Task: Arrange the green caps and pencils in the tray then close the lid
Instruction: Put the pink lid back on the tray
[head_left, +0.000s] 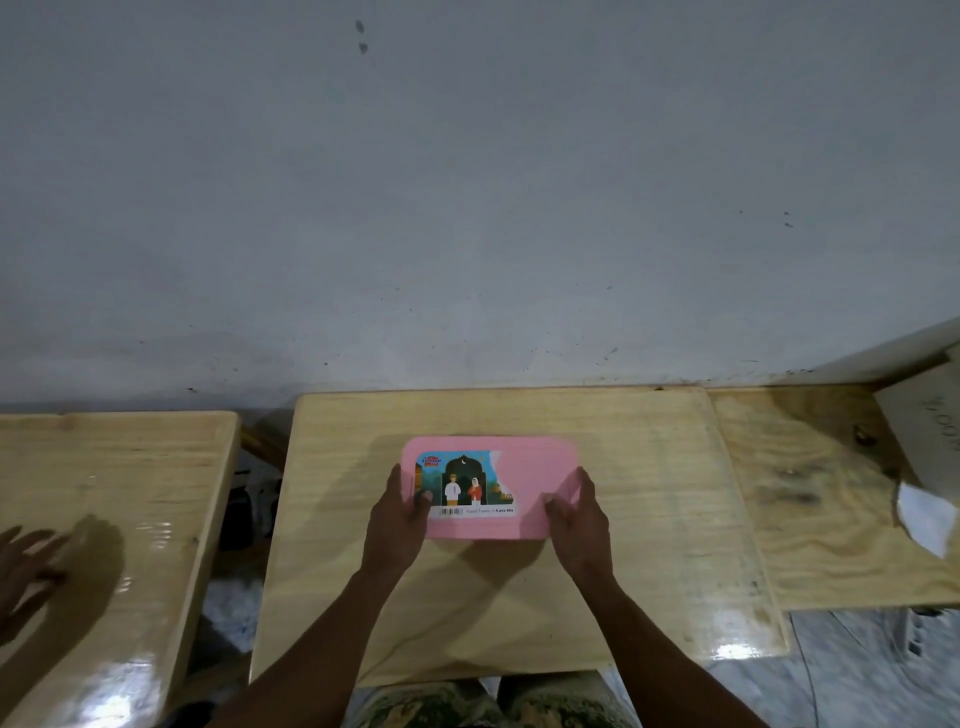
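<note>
A pink rectangular tray with its pink lid (524, 467) on top sits on the middle wooden table (649, 467). A colourful sticker with two figures covers the lid's left half. My left hand (400, 512) grips the box's left edge, thumb on top of the lid. At the right edge my right hand (576, 514) holds the box the same way, thumb on the lid. The tray's inside is hidden by the lid. No green caps or pencils are in view.
A second wooden table (130, 493) stands to the left, with another person's hand (26, 566) resting on it. A plywood surface (831, 493) lies to the right, carrying a white box (930, 436) and white paper (924, 514). A grey wall rises behind.
</note>
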